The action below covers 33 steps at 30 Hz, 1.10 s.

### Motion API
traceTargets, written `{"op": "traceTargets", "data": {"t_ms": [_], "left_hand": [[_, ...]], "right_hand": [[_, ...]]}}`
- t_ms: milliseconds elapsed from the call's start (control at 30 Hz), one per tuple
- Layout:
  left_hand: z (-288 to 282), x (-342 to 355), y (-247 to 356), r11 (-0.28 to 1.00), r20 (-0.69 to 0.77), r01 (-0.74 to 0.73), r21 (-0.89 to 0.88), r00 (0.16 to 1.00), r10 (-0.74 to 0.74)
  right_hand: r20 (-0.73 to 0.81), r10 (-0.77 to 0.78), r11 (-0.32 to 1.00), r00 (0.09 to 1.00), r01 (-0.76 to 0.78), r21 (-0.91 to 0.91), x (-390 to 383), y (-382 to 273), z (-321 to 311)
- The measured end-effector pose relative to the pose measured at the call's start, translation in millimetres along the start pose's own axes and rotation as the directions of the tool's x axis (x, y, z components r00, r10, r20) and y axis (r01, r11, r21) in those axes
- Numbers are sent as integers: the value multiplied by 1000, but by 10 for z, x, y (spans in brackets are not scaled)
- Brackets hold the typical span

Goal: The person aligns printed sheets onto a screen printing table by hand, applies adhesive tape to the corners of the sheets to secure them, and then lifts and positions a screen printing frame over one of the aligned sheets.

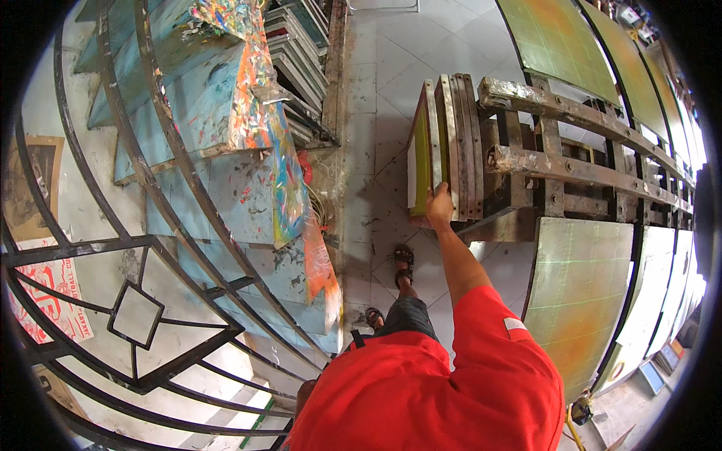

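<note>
My right hand (440, 204) reaches forward from a red sleeve. Its fingers are closed on the near end of a screen-printing frame (439, 139), whose yellow-green mesh faces left. That frame stands on edge, and further similar frames (468, 143) are packed close against its right side. They lean together at the end of a worn, bolted bar rack (519, 96). My left hand is out of view; only a little of the left arm (304, 392) shows beside my red shirt.
Black curved metal railing (135, 143) fills the left. Behind it are paint-splattered blue steps (203, 128) and a stack of frames (297, 64). Long rows of green printing boards (579, 286) flank the rack. My sandalled feet (404, 263) are on grey floor tiles (368, 165).
</note>
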State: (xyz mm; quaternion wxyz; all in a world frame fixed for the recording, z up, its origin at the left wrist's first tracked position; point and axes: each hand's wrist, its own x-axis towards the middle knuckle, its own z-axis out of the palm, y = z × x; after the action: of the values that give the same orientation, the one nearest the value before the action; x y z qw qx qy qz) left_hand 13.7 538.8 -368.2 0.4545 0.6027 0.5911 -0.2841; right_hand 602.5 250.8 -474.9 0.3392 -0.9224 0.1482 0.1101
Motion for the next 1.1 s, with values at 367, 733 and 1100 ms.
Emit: {"op": "traceTargets", "data": {"t_ms": [367,733,1100], "left_hand": [[-76,21,-20,1000,22,-10,21,1000,9],[-282,409,-127,985,75,-166,58,984,161],[-300,1550,-518,843,346,-504,188,837,423]], "right_hand": [[-28,-67,981,997,60,-186,60,2,26],[-177,-277,914,944,203,-350,-533,-159,-325],[-154,-400,811,903,427,399,-3763,-44,-1172]]}}
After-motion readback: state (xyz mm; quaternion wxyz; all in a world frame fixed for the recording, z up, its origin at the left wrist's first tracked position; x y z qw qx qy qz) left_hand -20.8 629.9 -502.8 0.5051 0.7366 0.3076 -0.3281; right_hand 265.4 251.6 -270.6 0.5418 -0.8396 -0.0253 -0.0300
